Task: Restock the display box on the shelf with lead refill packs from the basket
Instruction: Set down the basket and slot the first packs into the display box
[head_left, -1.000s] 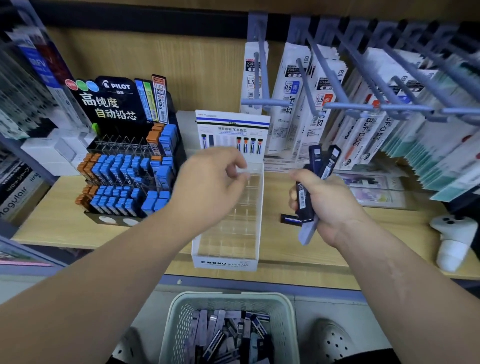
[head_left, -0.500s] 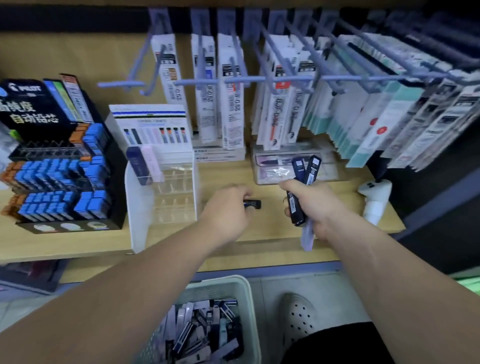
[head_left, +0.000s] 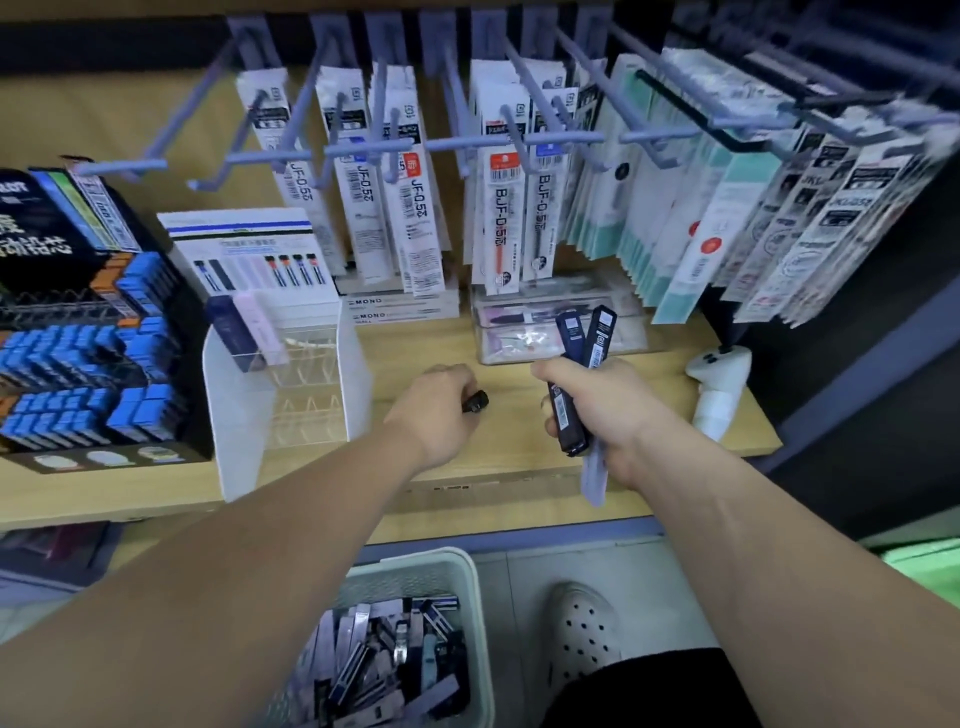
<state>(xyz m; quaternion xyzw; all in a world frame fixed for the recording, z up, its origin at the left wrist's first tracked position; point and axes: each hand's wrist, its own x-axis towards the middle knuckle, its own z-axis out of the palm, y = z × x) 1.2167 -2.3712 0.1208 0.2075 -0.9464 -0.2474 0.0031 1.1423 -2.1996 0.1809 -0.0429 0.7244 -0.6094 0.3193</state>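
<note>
On the shelf (head_left: 509, 447), right of the box (head_left: 234, 426), my left hand (head_left: 436, 410) curls round one dark pack (head_left: 477, 402). Right hand (head_left: 605, 410) grips a fan of packs (head_left: 569, 415). Two packs (head_left: 241, 330) stand in the box's back corner; more lie in the basket (head_left: 415, 564) below.

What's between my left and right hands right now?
In the head view: the end of the dark pack that the left hand grips, then bare wooden shelf up to the right hand and its bundle of packs.
</note>
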